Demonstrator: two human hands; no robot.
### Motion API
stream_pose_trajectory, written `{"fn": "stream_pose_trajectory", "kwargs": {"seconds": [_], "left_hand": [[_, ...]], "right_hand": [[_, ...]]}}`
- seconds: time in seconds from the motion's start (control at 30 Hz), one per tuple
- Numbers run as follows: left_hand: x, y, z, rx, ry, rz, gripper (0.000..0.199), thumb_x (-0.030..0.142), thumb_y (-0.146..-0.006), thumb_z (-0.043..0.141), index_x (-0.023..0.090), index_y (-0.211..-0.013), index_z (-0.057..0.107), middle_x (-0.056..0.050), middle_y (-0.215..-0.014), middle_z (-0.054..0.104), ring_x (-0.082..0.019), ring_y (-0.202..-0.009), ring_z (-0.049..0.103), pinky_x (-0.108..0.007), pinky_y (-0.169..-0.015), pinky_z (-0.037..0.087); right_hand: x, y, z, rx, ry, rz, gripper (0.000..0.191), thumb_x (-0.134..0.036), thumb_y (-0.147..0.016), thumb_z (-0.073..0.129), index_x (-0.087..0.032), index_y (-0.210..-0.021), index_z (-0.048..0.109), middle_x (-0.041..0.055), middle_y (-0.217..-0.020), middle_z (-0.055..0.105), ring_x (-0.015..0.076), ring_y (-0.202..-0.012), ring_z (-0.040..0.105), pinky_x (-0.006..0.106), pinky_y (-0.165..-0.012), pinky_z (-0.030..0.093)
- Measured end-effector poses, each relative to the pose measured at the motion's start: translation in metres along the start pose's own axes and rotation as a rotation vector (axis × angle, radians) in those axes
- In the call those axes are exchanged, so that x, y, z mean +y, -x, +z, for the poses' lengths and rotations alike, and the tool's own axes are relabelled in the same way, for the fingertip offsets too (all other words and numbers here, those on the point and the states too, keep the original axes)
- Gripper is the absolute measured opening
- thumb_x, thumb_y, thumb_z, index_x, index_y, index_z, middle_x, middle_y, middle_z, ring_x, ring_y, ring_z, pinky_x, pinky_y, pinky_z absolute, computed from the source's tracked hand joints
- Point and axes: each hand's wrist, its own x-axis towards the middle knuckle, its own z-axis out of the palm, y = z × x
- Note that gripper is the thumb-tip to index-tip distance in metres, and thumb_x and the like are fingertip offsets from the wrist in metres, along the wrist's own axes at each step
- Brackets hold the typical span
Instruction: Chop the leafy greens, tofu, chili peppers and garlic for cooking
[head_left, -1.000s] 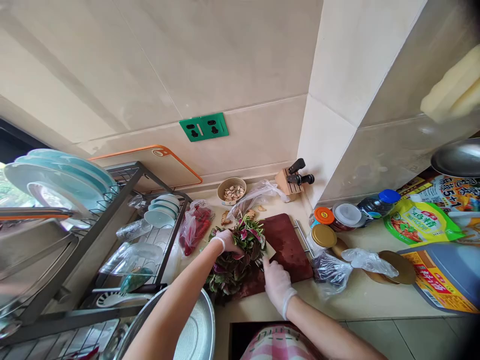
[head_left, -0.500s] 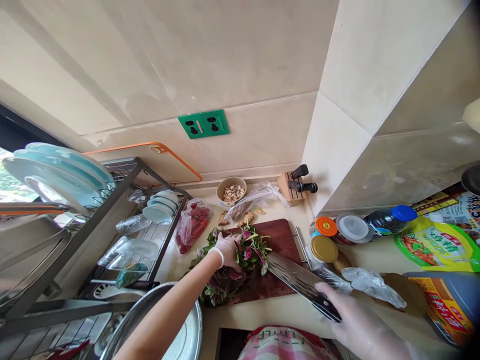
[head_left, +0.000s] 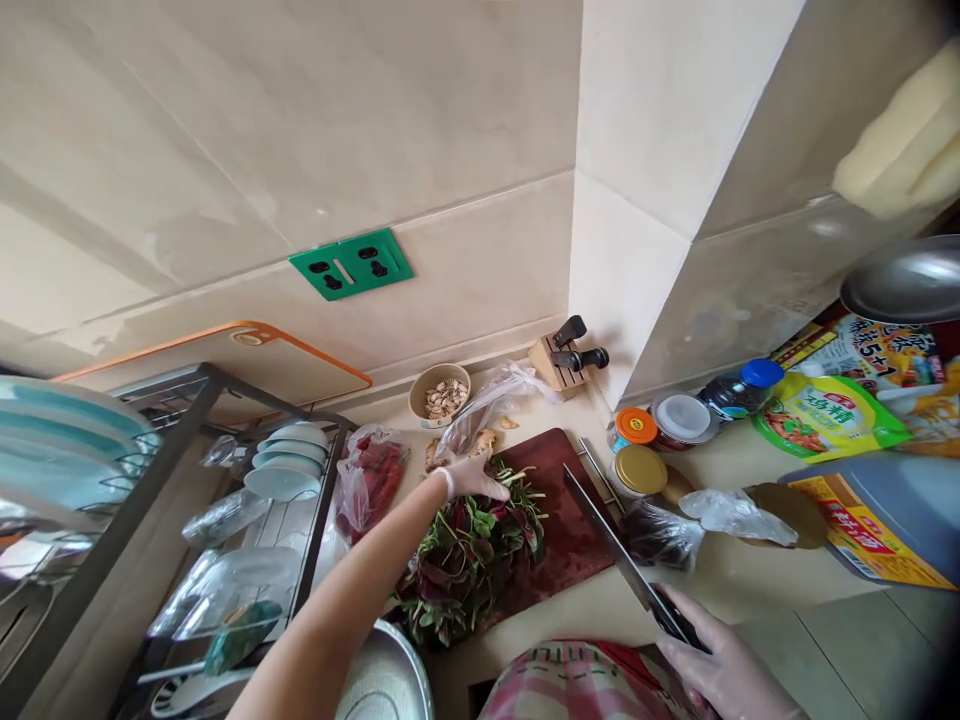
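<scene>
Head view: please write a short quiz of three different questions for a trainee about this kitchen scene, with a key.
1. True or false: the knife blade is cutting into the greens.
2. Which hand has its grip on the knife handle?
A. left hand
B. right hand
3. Fill in: the greens lie on a dark red ____.

Key:
1. False; the blade is beside the greens, apart from them.
2. B; the left hand rests on the greens.
3. cutting board.

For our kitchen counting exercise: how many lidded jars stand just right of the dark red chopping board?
3: an orange-lidded jar nearest the wall, a white-lidded jar to its right, and a gold-lidded jar in front. Others may hide behind the bags.
</scene>
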Motion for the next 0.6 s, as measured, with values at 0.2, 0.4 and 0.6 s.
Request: {"fn": "stream_pose_trajectory", "kwargs": {"seconds": [0.2, 0.4, 0.6], "left_hand": [[0.038, 0.010, 0.049, 0.104, -0.170, 0.061, 0.120, 0.064, -0.052, 0.069, 0.014, -0.145, 0.011, -0.018, -0.145, 0.031, -0.032, -0.134, 0.029, -0.046, -0.109, 0.024], [0.058, 0.009, 0.060, 0.214, -0.309, -0.104, 0.099, 0.062, -0.055, 0.068, 0.012, -0.133, 0.034, -0.020, -0.134, 0.041, -0.035, -0.125, 0.037, -0.049, -0.102, 0.032], [0.063, 0.002, 0.056, 0.150, -0.292, -0.171, 0.091, 0.062, -0.049, 0.071, 0.011, -0.120, 0.046, -0.020, -0.129, 0.043, -0.035, -0.118, 0.044, -0.044, -0.093, 0.042]], "right_hand": [[0.006, -0.010, 0.005, 0.066, 0.100, -0.207, 0.062, -0.047, -0.066, 0.055, -0.015, -0.119, 0.060, 0.0122, -0.111, 0.067, 0.0265, -0.103, 0.062, 0.033, -0.088, 0.050], [-0.013, -0.008, 0.008, 0.042, 0.273, -0.315, 0.061, -0.045, -0.073, 0.047, -0.014, -0.125, 0.055, 0.0140, -0.124, 0.058, 0.0245, -0.115, 0.055, 0.034, -0.099, 0.042], [-0.037, -0.001, 0.027, 0.013, 0.336, -0.447, 0.050, -0.037, -0.080, 0.043, -0.017, -0.123, 0.056, 0.0124, -0.115, 0.065, 0.0233, -0.104, 0.062, 0.032, -0.090, 0.049]]}}
